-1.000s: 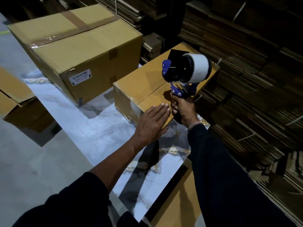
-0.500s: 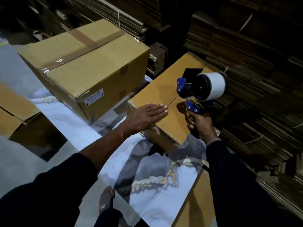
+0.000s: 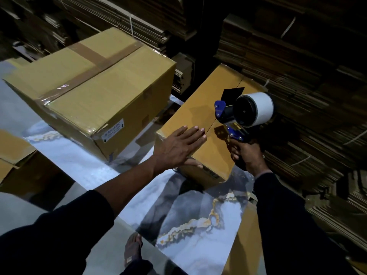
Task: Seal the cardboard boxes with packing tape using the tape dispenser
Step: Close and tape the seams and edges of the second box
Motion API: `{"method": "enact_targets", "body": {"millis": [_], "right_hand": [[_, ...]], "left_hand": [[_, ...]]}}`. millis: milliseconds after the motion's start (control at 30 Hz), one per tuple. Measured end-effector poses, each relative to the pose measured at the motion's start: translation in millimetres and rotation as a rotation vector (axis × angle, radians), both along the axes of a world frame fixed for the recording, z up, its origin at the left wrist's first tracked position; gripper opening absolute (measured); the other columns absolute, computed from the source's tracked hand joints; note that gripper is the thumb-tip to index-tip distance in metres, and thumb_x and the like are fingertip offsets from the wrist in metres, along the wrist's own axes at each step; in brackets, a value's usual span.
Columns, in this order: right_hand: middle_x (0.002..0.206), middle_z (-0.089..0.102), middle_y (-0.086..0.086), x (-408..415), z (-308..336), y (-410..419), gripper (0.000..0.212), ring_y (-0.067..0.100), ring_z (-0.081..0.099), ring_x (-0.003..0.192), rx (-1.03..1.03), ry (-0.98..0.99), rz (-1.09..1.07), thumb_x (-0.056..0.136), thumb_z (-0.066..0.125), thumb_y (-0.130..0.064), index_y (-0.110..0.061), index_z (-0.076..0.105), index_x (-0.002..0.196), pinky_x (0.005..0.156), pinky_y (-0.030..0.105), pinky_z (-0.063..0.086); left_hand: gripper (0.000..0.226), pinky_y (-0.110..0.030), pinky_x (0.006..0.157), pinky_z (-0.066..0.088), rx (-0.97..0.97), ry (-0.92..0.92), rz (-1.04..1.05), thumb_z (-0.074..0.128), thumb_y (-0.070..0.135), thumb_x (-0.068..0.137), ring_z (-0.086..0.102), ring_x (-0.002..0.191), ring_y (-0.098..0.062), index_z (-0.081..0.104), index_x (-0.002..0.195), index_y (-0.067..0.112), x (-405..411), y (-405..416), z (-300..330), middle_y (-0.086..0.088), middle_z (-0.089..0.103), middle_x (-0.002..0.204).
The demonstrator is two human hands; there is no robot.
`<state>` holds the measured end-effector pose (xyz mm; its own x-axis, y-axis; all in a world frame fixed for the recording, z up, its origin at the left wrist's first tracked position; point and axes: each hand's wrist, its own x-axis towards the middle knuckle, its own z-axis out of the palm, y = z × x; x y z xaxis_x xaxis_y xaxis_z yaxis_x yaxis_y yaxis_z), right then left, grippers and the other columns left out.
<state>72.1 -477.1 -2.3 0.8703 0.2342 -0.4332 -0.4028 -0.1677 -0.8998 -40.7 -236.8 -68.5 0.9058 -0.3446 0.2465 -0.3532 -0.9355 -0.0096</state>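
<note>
Left hand (image 3: 178, 147) lies flat, fingers straight, on the unsealed box (image 3: 210, 124) at centre right; right hand (image 3: 245, 153) grips the tape dispenser (image 3: 244, 114) by its handle above the flap seam. The flaps likely spring up — stiff, light cardboard — so pressing beside the seam suits.

Left hand (image 3: 179, 146) slides up from the box's (image 3: 200, 116) near side onto its top, fingers flat by the seam; the dispenser (image 3: 245, 116) lifts higher, right.
</note>
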Motion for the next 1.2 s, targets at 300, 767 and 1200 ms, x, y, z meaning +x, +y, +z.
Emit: {"method": "enact_targets", "body": {"millis": [300, 767, 1200], "right_hand": [[0.054, 0.031, -0.001, 4.0, -3.7, -2.2, 0.037, 0.015, 0.025, 0.046, 0.078, 0.004, 0.053, 0.097, 0.062, -0.004, -0.017, 0.051, 0.065, 0.048, 0.033, 0.016], [0.053, 0.035, -0.001, 6.8, -11.1, -7.1, 0.029, 0.014, 0.029, 0.045, 0.039, 0.0, 0.013, 0.095, 0.068, -0.01, -0.013, 0.054, 0.07, 0.045, 0.029, 0.023], [0.049, 0.031, -0.002, 6.8, -11.0, -8.3, 0.039, 0.012, 0.026, 0.039, 0.1, 0.006, 0.09, 0.1, 0.063, -0.01, -0.017, 0.045, 0.067, 0.041, 0.026, 0.021]], "left_hand": [[0.112, -0.049, 0.129, 0.016, 0.078, 0.021, 0.001, 0.041, 0.084, 0.087, 0.004, 0.161, -0.028, 0.009, 0.166, 0.013, 4.6, 52.8, 4.1, -0.011, 0.005, 0.174], [0.102, -0.011, 0.098, 0.043, -1.291, 0.178, 0.385, 0.059, 0.077, 0.08, 0.037, 0.132, 0.022, 0.036, 0.161, 0.02, -20.8, 50.7, 1.9, 0.01, 0.039, 0.159], [0.074, -0.044, 0.13, -0.004, -1.593, -0.529, 1.213, 0.026, 0.045, 0.112, -0.009, 0.161, -0.024, -0.006, 0.164, 0.004, 19.3, -136.3, 10.6, -0.005, -0.019, 0.17]]}}
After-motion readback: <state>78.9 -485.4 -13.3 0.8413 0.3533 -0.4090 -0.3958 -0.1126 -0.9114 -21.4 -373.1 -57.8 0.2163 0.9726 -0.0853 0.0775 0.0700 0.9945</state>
